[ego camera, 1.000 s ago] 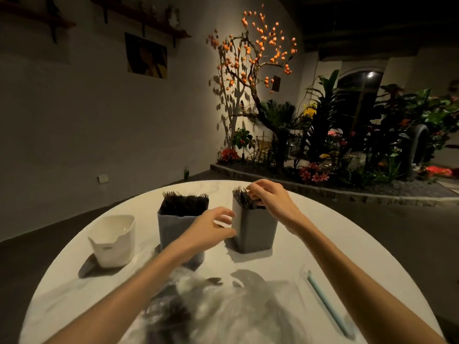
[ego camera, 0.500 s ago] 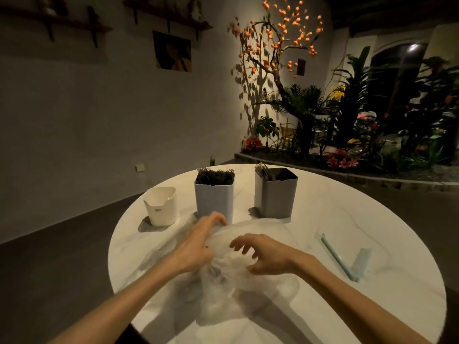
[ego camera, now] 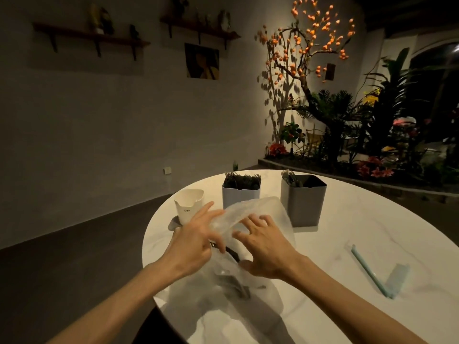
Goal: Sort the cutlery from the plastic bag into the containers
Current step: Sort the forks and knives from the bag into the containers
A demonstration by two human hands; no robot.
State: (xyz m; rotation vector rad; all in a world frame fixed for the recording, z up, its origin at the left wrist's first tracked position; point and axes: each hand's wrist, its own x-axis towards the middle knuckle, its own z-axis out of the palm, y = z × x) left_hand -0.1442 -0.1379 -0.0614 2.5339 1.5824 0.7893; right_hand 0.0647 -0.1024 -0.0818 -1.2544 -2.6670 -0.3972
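A clear plastic bag (ego camera: 250,209) lies crumpled on the white round table (ego camera: 360,219), with dark cutlery (ego camera: 234,254) showing through it. My left hand (ego camera: 193,242) pinches the bag's raised edge, index finger stretched out. My right hand (ego camera: 267,247) rests on the bag with fingers spread, holding nothing. Behind the bag stand three containers. The light grey container (ego camera: 239,197) is full of dark forks. A few pieces stand in the darker grey container (ego camera: 304,204). The small white container (ego camera: 188,207) is at the left, and I cannot see inside it.
A pale blue straw-like stick (ego camera: 368,270) lies on the table's right side next to a flat clear wrapper (ego camera: 397,276). The table edge curves close on the left. A planter bed with plants (ego camera: 347,135) lies beyond the table.
Both hands came back from the containers to the bag. The left hand has lifted the bag's edge, and the right hand now lies spread on the bag. The view has shifted left.
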